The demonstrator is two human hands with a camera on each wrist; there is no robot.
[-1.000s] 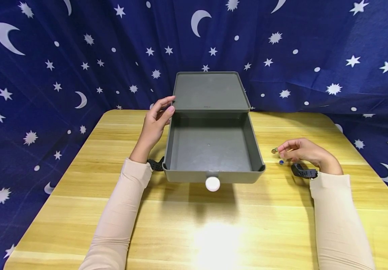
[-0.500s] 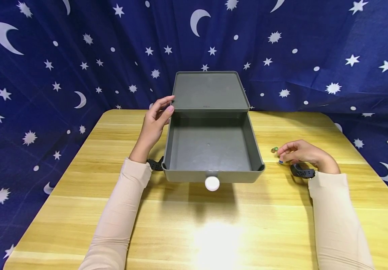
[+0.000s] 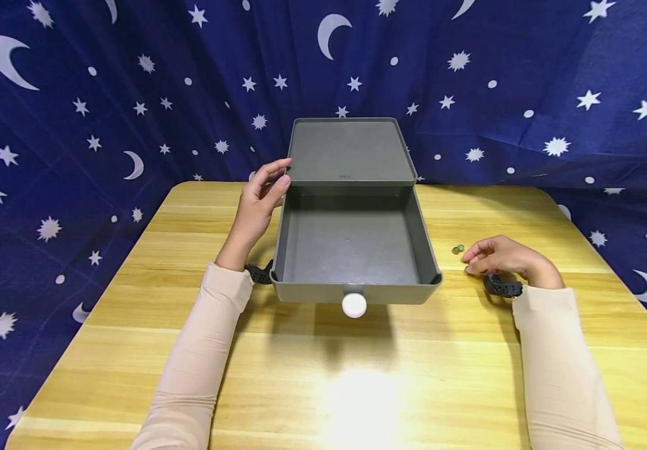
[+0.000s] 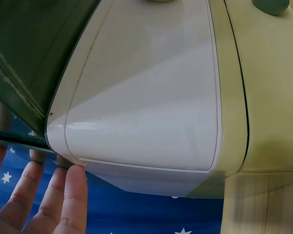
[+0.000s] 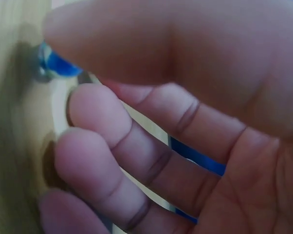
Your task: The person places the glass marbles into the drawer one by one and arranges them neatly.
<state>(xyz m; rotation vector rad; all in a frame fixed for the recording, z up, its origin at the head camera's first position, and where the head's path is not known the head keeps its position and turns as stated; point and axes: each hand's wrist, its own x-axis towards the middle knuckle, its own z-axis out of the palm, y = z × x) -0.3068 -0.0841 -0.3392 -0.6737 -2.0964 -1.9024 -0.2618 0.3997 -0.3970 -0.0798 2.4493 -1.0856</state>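
Wooden table (image 3: 278, 387), bearing the rest. White round knob (image 3: 354, 305), facing the person, on the pulled-out grey drawer (image 3: 402, 294). Blue glass marble (image 5: 61, 66), one: at the thumb tip of the right hand (image 3: 503, 253), on its drawer-facing side, close to the tabletop; left hand well apart. Spherical, no long axis, pointing nowhere. Right fingers bent, thumb beside the marble; whether they pinch it I cannot tell. Brown marble (image 3: 455, 250) and green marble (image 3: 461, 247), paired, just beyond. Left hand (image 3: 254, 200), fingers extended, touching the grey cabinet (image 3: 351, 150). Star-and-moon curtain (image 3: 300, 50), behind.
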